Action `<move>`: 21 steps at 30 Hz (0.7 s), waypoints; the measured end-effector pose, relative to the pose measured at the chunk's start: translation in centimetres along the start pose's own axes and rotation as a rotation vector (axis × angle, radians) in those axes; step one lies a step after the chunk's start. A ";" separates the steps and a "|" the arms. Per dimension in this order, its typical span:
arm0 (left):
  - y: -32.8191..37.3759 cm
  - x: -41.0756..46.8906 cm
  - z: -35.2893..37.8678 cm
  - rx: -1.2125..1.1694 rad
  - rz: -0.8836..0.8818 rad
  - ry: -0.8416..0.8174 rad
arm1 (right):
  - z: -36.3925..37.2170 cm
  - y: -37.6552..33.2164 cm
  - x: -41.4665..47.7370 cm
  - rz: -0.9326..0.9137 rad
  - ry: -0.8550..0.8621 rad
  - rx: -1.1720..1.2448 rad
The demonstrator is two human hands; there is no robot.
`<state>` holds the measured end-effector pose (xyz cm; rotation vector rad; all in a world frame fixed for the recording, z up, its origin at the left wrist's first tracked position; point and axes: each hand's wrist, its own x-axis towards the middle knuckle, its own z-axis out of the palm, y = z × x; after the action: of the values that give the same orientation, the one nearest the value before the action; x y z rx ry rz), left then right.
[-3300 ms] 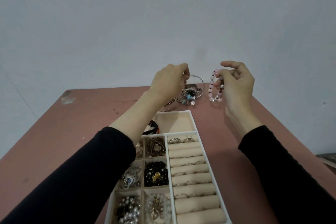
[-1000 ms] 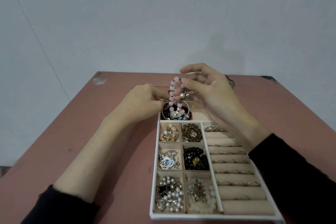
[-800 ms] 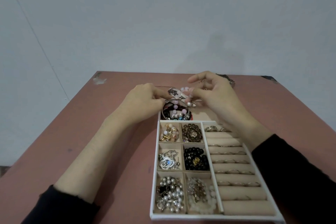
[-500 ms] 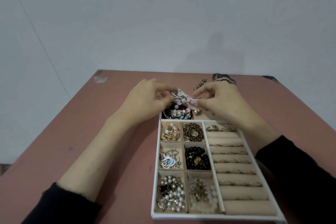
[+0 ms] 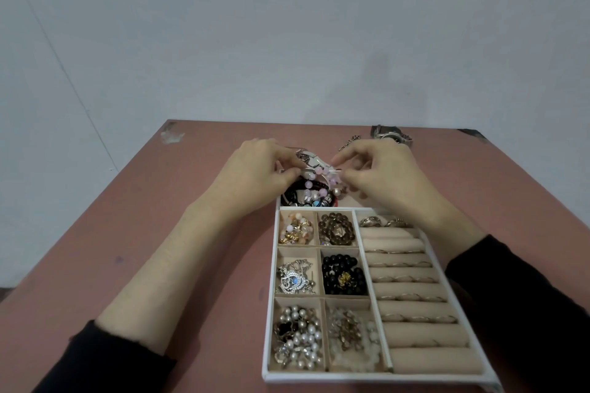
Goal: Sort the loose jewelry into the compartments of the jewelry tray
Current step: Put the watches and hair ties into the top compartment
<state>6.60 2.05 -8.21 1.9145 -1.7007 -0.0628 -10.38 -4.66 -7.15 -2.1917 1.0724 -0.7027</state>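
Right hand (image 5: 389, 179) hides tray (image 5: 351, 377) corner, pinching bracelet (image 5: 309, 184).

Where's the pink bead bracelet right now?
Head view, centre: the pink bead bracelet is pinched between the left hand and right hand, over the far compartment of the jewelry tray, just above the dark bracelets lying there.

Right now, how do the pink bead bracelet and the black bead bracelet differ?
The pink bead bracelet is pale and pinched between the left hand and right hand; the black bead bracelet is dark, has a gold charm and lies in the tray. Both have round beads.
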 end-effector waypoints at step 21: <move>-0.8 0.3 -0.3 -0.167 -0.210 0.253 | 0.1 -0.7 0.6 0.010 -0.105 0.142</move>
<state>7.50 1.95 -8.22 1.8806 -1.2865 -0.0393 -9.66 -4.73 -6.56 -2.0766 0.9500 -0.6324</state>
